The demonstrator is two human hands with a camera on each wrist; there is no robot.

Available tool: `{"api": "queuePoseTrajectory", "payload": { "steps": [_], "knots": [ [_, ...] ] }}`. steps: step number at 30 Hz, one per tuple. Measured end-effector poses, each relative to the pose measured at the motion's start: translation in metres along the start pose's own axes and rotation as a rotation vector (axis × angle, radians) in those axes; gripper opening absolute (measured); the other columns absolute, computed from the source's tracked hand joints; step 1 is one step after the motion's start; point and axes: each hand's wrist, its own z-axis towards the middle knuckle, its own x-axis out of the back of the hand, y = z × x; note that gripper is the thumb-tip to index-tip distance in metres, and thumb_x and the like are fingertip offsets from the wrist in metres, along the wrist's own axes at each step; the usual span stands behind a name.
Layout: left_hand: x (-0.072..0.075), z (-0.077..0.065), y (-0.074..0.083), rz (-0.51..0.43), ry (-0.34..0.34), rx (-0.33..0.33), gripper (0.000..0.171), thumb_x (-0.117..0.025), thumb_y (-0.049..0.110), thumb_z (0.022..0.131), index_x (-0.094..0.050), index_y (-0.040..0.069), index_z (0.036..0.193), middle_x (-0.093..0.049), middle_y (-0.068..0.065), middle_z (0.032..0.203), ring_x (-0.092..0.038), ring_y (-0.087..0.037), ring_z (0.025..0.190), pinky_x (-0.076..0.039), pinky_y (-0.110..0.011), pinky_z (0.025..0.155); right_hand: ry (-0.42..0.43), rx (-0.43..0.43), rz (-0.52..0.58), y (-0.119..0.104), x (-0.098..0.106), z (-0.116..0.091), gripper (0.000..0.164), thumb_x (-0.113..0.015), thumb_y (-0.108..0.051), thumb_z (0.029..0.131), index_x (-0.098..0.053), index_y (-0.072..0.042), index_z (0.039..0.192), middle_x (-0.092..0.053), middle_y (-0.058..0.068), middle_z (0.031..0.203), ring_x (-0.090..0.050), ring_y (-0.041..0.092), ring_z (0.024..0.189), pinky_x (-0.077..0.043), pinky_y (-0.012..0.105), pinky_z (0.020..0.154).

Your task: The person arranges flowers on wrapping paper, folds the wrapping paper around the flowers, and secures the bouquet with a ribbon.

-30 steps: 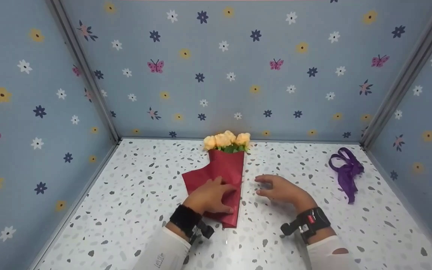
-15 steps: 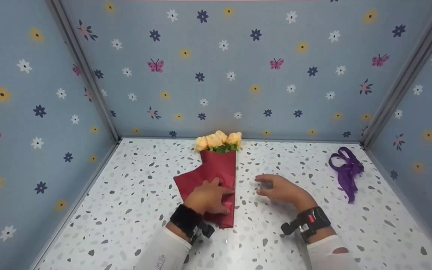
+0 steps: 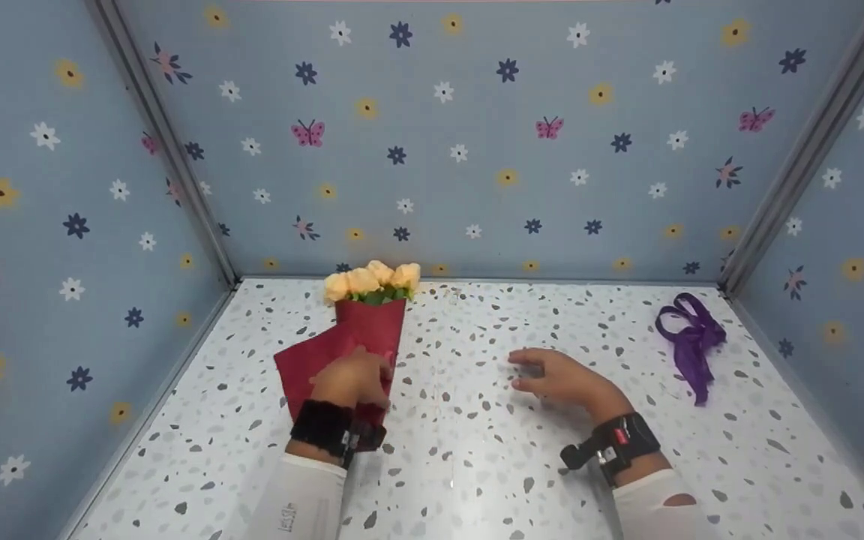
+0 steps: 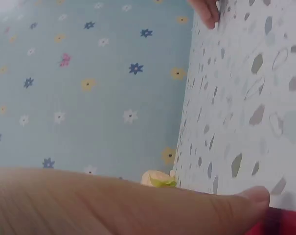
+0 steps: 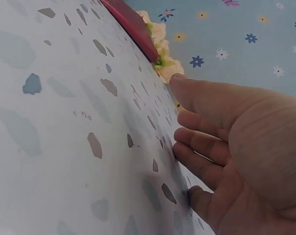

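A bouquet of peach artificial-looking roses (image 3: pixel 372 280) in dark red wrapping paper (image 3: pixel 368 321) lies on the left half of the table, blooms toward the back wall. Over the lower wrap my left hand (image 3: pixel 351 377) grips the bouquet from above, fingers bent near its right edge. In the left wrist view the thumb (image 4: pixel 221 208) reaches to the red paper; the other fingers are hidden there. Right of the bouquet, my right hand (image 3: pixel 563 379) rests low by the table with fingers loosely bent and nothing held; the right wrist view shows its palm and fingers (image 5: pixel 201 147).
A looped purple ribbon (image 3: pixel 693 341) lies at the right rear of the speckled white table (image 3: pixel 469 450). Blue flower-patterned panels (image 3: pixel 447 150) enclose the back and both sides, with grey metal posts (image 3: pixel 177 161) at the corners.
The bouquet has slid left across the table, first slightly under my left fingers, then farther along with that hand. My right hand and the purple ribbon have stayed put.
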Motion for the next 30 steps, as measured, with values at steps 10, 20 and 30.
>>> {"api": "queuePoseTrajectory", "payload": {
  "steps": [10,20,30],
  "knots": [
    [0.015,0.014,-0.053,-0.015,-0.016,0.131,0.04,-0.078,0.026,0.092,-0.071,0.025,0.131,-0.033,-0.026,0.166,-0.034,-0.051,0.152,-0.021,-0.099,0.089,-0.004,0.005,0.017,0.004,-0.002,0.003,0.062,-0.075,-0.044,0.097,-0.058,-0.02,0.152,-0.051,0.007,0.163,-0.039,0.037,0.156,-0.026,0.059,0.129],
    [0.015,0.019,-0.06,-0.04,0.034,0.142,0.035,-0.085,0.017,0.084,-0.066,0.016,0.114,-0.047,-0.023,0.139,-0.047,-0.054,0.136,-0.025,-0.098,0.089,0.008,-0.024,0.015,0.002,0.001,0.001,0.061,-0.075,-0.043,0.097,-0.057,-0.023,0.152,-0.05,0.005,0.164,-0.038,0.035,0.157,-0.025,0.059,0.129],
    [0.007,0.017,-0.065,-0.023,0.133,0.006,0.034,-0.091,0.009,0.077,-0.066,0.012,0.1,-0.054,-0.026,0.134,-0.058,-0.035,0.102,-0.057,-0.052,0.079,0.001,-0.023,0.004,0.003,0.0,0.002,0.061,-0.075,-0.044,0.098,-0.057,-0.024,0.152,-0.051,0.005,0.163,-0.04,0.035,0.156,-0.028,0.058,0.129]
  ]
}}
